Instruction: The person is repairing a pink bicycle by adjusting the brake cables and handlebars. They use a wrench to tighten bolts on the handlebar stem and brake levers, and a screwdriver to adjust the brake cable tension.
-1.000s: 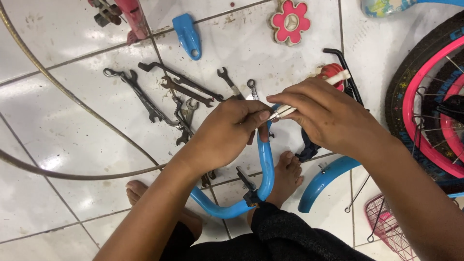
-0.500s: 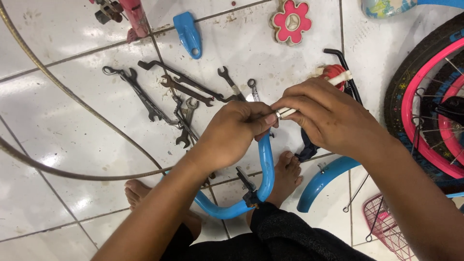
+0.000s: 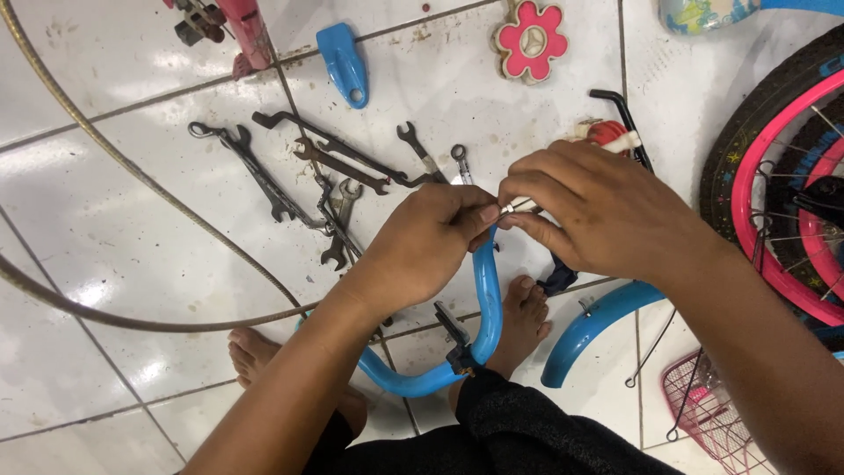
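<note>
Both hands meet at the top end of the curved blue metal handlebar [image 3: 489, 290]: left hand [image 3: 422, 242] wraps the tube, right hand [image 3: 598, 207] fingers pinch what seems a thin silver cable end [image 3: 519, 208], apparently not yet seated.

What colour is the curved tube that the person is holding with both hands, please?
The curved tube is bright blue, with a black fitting near its bend; the head view shows it clearly.
</note>
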